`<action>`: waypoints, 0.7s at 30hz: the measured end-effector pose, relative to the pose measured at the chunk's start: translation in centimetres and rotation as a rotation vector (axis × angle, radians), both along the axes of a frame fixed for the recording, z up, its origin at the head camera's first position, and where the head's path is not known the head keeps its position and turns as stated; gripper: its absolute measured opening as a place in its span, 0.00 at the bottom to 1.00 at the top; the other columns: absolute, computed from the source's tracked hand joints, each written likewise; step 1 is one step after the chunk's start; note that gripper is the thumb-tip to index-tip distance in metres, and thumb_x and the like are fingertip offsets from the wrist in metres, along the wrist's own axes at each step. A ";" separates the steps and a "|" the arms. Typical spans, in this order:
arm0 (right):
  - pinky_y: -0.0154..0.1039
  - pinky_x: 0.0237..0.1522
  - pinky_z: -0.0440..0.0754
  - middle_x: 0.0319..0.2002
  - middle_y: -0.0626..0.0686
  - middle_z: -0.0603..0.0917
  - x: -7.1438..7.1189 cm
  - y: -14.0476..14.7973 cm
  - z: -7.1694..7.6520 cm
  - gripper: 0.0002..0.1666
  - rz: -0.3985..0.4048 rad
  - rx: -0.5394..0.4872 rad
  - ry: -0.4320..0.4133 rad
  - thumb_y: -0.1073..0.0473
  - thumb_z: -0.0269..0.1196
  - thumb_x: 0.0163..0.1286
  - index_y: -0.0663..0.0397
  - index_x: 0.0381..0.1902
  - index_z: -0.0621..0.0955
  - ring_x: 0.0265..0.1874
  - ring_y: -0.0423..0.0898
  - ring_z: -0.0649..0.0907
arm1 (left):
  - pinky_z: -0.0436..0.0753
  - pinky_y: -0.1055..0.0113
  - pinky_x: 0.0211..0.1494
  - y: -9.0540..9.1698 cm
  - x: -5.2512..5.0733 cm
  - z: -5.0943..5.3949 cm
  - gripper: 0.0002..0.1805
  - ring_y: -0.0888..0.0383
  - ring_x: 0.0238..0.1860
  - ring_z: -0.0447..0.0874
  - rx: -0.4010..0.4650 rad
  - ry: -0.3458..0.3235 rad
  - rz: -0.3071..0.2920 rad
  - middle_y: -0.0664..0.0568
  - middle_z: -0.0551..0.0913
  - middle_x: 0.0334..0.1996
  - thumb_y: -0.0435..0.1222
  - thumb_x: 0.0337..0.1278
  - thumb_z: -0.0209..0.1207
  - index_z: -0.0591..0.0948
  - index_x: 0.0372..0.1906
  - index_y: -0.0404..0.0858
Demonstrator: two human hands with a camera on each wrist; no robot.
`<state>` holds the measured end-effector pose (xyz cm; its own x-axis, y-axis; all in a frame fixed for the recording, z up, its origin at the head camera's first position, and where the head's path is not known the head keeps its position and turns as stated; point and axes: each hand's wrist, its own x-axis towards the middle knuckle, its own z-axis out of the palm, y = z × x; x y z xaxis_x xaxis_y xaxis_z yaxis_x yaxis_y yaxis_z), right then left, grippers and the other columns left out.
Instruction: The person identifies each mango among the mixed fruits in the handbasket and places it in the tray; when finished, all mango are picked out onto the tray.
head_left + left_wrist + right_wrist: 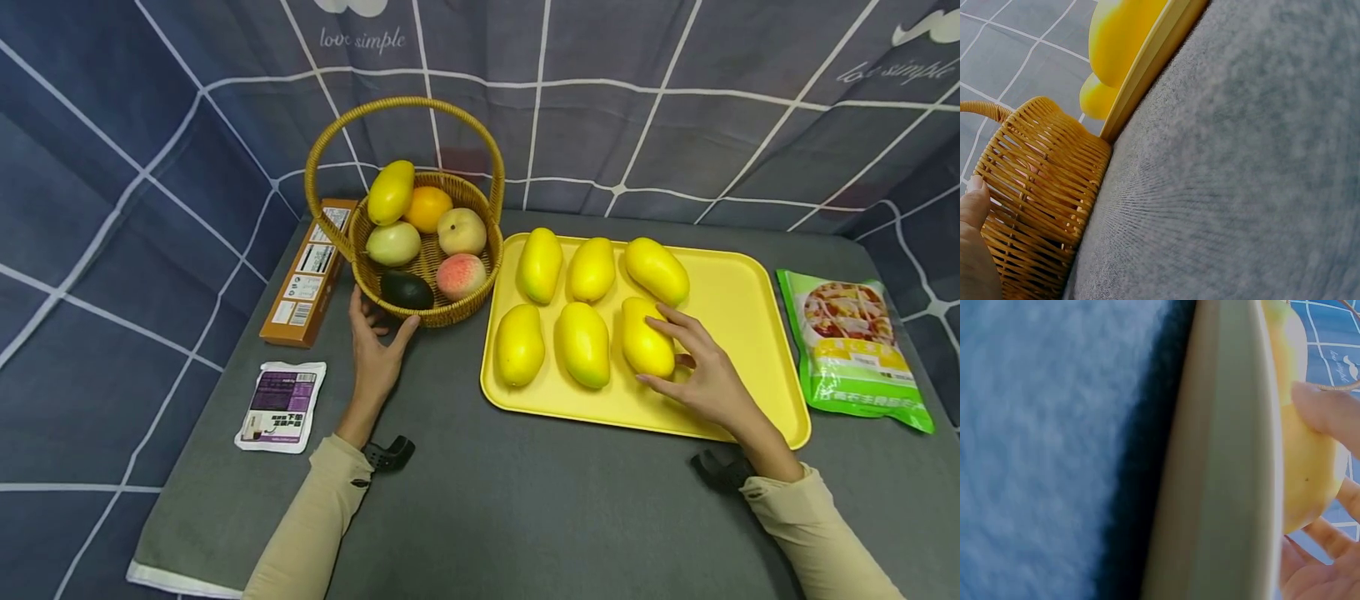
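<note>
My right hand [705, 375] is around a yellow mango [647, 340], the front right one of several on a yellow tray [750, 333]. In the right wrist view, the thumb [1322, 412] lies against that mango [1313, 469], fingers on its far side. My left hand [377, 354] grips the near left side of a wicker basket [457, 313]; the left wrist view shows its thumb [974, 203] on the woven wall [1041, 187]. Inside are a mango [391, 192], an orange [427, 208], a peach [461, 276], a dark green avocado [407, 290] and two pale round fruits.
Left of the basket lies an orange-brown box [307, 287], with a white and purple packet [281, 407] nearer me. A green food bag [855, 346] lies right of the tray. The basket's tall handle [405, 102] arches over it; a tile-patterned cloth [585, 125] hangs behind.
</note>
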<state>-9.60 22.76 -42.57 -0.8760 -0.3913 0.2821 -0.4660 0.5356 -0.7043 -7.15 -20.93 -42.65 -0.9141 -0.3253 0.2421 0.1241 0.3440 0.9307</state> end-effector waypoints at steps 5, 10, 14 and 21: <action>0.13 0.45 0.72 0.72 0.59 0.64 0.0 0.2 -0.4 0.52 -0.002 0.029 0.007 0.70 0.79 0.42 0.53 0.68 0.73 0.65 0.23 0.63 | 0.66 0.41 0.58 0.1 0.0 0.1 0.50 0.34 0.63 0.64 -0.002 0.001 0.003 0.26 0.58 0.68 0.33 0.60 0.64 0.43 0.77 0.32; 0.13 0.44 0.71 0.72 0.59 0.63 -0.3 0.6 -1.3 0.53 -0.001 0.065 0.023 0.68 0.80 0.43 0.50 0.69 0.71 0.66 0.31 0.65 | 0.66 0.41 0.58 0.0 0.1 0.2 0.50 0.33 0.63 0.65 -0.008 0.006 0.002 0.26 0.58 0.68 0.31 0.60 0.64 0.43 0.77 0.31; 0.14 0.44 0.71 0.72 0.62 0.61 -0.3 0.6 -1.2 0.53 -0.003 0.090 0.011 0.66 0.80 0.44 0.50 0.69 0.71 0.66 0.52 0.69 | 0.66 0.42 0.58 0.0 0.1 0.2 0.50 0.34 0.63 0.65 -0.008 0.006 0.002 0.27 0.58 0.68 0.30 0.60 0.63 0.42 0.77 0.31; 0.13 0.45 0.69 0.72 0.65 0.59 -0.2 0.9 -1.0 0.52 -0.017 0.104 -0.032 0.64 0.80 0.46 0.49 0.69 0.70 0.64 0.63 0.68 | 0.66 0.42 0.58 0.1 0.1 0.2 0.50 0.36 0.63 0.65 -0.005 0.002 -0.001 0.27 0.58 0.68 0.30 0.60 0.63 0.42 0.77 0.31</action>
<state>-9.76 23.67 -43.55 -0.8908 -0.4016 0.2127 -0.4342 0.6143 -0.6589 -7.07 -20.88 -42.46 -0.9141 -0.3229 0.2453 0.1262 0.3485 0.9288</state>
